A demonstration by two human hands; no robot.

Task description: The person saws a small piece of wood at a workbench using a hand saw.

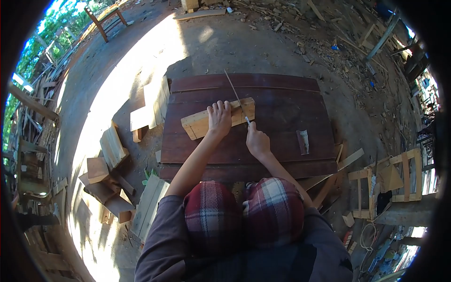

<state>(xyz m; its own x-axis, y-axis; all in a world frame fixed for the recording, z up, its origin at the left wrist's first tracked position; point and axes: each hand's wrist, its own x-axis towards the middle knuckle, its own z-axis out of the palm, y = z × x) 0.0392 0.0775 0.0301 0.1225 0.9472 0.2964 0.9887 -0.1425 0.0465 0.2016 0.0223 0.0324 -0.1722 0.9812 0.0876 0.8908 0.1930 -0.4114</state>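
A pale wooden block (197,124) lies on a dark red-brown wooden board (282,117) in front of me. My left hand (219,117) presses flat on top of the block. My right hand (257,141) grips the handle of a thin metal blade, a saw or long ruler (235,93), which runs across the block's right end and points away from me. My knees in plaid cloth (244,211) are just below the board.
A small pale scrap (304,141) lies on the board's right side. Stacked wood offcuts (112,150) and planks (155,101) sit on the left. Small wooden frames (399,174) stand at the right. Wood debris covers the far ground, and a chair frame (105,19) stands far left.
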